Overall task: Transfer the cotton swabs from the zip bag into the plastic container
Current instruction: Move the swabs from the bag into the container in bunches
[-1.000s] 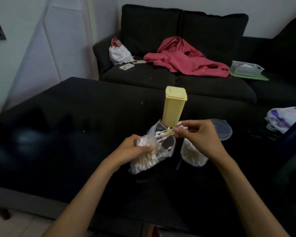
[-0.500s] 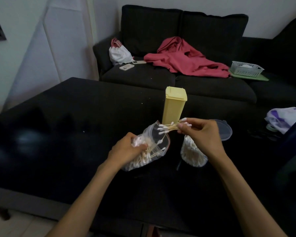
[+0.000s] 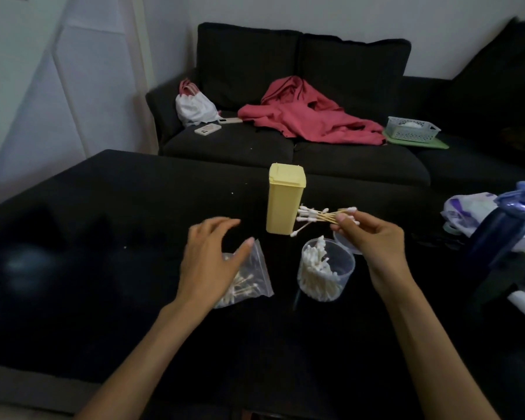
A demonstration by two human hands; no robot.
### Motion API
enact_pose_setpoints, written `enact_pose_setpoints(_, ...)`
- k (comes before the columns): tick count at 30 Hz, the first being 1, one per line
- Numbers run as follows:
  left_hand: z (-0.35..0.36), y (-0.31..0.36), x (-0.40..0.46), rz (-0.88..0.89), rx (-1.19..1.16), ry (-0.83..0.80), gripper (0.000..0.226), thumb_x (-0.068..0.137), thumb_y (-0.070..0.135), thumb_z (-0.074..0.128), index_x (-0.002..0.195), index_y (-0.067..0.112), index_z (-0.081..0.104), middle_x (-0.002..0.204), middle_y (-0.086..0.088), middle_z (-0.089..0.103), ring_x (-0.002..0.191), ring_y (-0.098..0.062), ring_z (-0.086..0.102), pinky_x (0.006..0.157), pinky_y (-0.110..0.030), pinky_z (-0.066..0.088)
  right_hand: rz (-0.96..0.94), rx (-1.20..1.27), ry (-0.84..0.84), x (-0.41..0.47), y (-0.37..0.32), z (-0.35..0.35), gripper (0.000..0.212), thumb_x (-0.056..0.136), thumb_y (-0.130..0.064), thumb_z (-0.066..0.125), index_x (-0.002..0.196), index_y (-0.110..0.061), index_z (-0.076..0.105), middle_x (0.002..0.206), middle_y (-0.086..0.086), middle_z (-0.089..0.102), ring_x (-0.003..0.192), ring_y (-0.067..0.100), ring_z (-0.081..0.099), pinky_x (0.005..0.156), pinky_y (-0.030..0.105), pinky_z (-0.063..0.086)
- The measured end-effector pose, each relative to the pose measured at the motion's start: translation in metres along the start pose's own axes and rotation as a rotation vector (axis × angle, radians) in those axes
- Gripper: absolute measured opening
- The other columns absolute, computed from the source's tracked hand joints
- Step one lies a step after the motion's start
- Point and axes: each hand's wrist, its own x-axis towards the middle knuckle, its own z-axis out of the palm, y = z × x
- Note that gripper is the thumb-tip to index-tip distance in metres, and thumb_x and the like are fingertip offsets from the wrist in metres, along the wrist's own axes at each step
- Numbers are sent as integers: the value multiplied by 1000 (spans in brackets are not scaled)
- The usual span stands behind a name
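Near the middle of the black table (image 3: 103,207), your right hand (image 3: 373,241) pinches a bundle of cotton swabs (image 3: 315,216) above the plastic container (image 3: 326,272). Your left hand (image 3: 212,256) hovers with spread fingers over the zip bag (image 3: 255,277).

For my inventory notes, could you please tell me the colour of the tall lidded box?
Pale yellow; the tall box shows best in the head view.

one head view, wide, facing forward and down.
it looks from above the near edge of the desk (image 3: 109,207), close over both forearms, across the dark top to the sofa (image 3: 300,86) and wall behind; edges bend with the wide lens.
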Motion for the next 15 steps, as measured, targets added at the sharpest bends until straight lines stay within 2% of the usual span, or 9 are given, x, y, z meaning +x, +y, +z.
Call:
enact_pose_setpoints(2,8,27,4,-72,-348,-96,33,93,38,53,121,23,61,118,6,63,105,-4,56,78,-15,44,53,57,31,1,2,-4,22,83,-7,67,104,-2,70,89,11,72,75,10,71,66,14,54)
enact_pose_setpoints(4,15,57,9,-271,-601,-290,27,97,36,47,114,21,62,107,4,68,90,-2,61,65,-16,46,110,101,47,2,5,-6,22,83,-7,68,104,-2,70,90,11,73,78,12,71,66,15,54)
enact_pose_setpoints(7,24,84,12,-497,-745,-483,21,96,43,45,95,28,60,97,9,69,85,1,61,60,-20,43,171,160,78,2,8,-8,21,82,-6,68,103,-1,70,90,12,73,79,15,70,68,17,56)
enact_pose_setpoints(9,32,95,14,-548,-832,-464,18,95,41,50,87,30,61,93,12,70,85,2,61,60,-19,41,183,186,97,3,7,-12,19,82,-6,68,101,-1,69,90,13,72,78,16,69,69,17,57)
enact_pose_setpoints(13,46,105,16,-621,-909,-279,17,92,31,59,97,20,70,82,14,69,70,3,57,56,-15,39,204,142,133,3,5,-18,17,84,-8,68,101,-5,70,87,9,73,76,10,69,67,14,56)
enact_pose_setpoints(15,51,107,16,-624,-912,-217,16,92,27,60,98,17,71,83,13,68,70,1,56,58,-15,40,207,125,140,4,5,-20,18,84,-8,67,102,-5,70,87,8,73,74,8,69,66,14,56)
